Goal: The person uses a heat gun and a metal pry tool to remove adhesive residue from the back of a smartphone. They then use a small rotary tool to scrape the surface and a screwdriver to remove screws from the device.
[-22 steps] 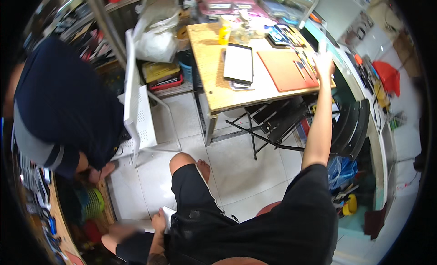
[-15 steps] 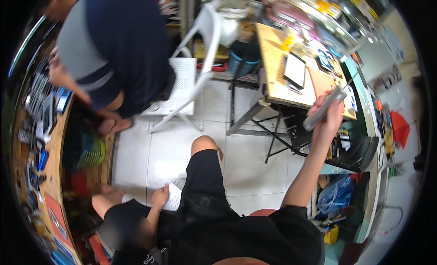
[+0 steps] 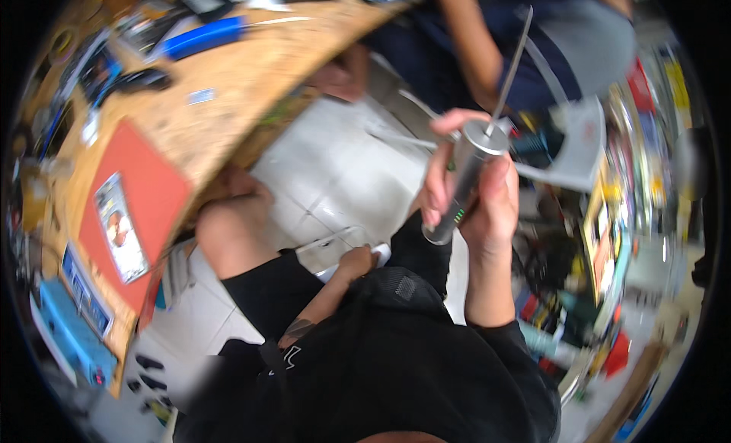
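Holding a slim grey metal cylinder tool with a long thin needle-like tip [image 3: 468, 180], the right hand [image 3: 487, 203] sits at about two o'clock from the picture's centre, its grip closed around the lower barrel, fingers [image 3: 435, 185] curled on one side and the thumb on the other. The tool stands nearly upright in the air, tip pointing to twelve o'clock, with small green lights on the barrel just above the fingers. It looks rigid and smooth, probably light enough for one hand but slick, so the barrel's middle seems the safe place to take hold; the thin tip looks easy to bend and sharp, best left untouched. The left hand [image 3: 356, 262], near the centre above the lap, has its grip closed on a small white flat object [image 3: 364, 259], whose nature I cannot tell. At ten o'clock lies a wooden surface [image 3: 228, 85] carrying an orange-red mat [image 3: 141, 191] with a small printed card [image 3: 122, 228] on it, and a blue-handled tool [image 3: 205, 36] at eleven o'clock. Another person in dark blue clothing [image 3: 487, 31] stands at twelve to one o'clock, beside a white plastic chair [image 3: 575, 146].
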Available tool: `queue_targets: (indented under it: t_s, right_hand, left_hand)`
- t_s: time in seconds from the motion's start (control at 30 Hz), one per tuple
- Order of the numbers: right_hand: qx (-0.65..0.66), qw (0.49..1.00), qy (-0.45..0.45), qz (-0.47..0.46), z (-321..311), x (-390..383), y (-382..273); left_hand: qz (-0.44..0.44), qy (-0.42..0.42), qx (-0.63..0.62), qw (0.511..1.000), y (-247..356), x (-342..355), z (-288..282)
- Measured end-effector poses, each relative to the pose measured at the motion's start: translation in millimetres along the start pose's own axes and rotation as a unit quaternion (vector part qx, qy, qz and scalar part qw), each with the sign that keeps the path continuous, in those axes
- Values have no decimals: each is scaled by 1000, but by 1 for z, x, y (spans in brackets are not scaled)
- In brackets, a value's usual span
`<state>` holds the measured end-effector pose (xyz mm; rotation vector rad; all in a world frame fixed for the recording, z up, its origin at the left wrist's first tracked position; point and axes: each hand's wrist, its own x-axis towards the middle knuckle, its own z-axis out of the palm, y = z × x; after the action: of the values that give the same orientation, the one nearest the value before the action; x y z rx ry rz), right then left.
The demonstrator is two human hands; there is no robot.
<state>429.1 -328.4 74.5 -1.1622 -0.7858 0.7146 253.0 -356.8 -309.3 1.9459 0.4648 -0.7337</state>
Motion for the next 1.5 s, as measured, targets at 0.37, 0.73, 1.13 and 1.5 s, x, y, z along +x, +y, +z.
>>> queue_targets:
  t_s: [0.37,0.73,1.13,1.5]
  right_hand:
    - [-53,972,-177,148,119,64,51]
    - [-231,886,-319,244,165,79,75]
    - [-392,722,-537,191,182,95,81]
    - [-413,681,-583,161,189,110,74]
  left_hand:
    - [69,280,-69,955,-42,-171,-285]
    - [281,401,-194,850,-41,-383,-280]
    - [48,735,57,674,-72,-348,-293]
    - [31,723,66,687,-74,-343,-292]
